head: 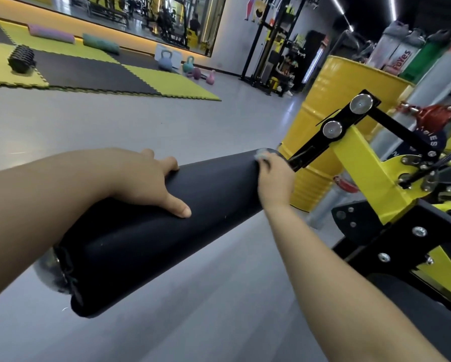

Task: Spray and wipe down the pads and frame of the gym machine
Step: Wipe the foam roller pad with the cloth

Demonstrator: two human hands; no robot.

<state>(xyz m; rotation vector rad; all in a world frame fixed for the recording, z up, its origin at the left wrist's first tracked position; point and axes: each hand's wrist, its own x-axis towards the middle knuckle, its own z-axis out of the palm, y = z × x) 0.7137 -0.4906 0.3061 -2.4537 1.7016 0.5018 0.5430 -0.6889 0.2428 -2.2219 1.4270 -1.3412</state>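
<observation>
While a cloth (261, 154) is pinched in curled fingers (268, 162), a black pad (219, 189) is held.
The cloth is pressed by the right hand (275, 178) to the pad's far end, beside the yellow frame (360, 158); nearer, the pad is clasped by the left hand (143, 178), fingers bent over its top.

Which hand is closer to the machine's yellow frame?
Right. The right hand holds a cloth at the far end of the pad, beside the yellow frame; the left hand grips the pad midway, farther back.

Gym, kettlebells (165, 60), foam floor mats (93, 71), wall mirror (130, 17)
</observation>
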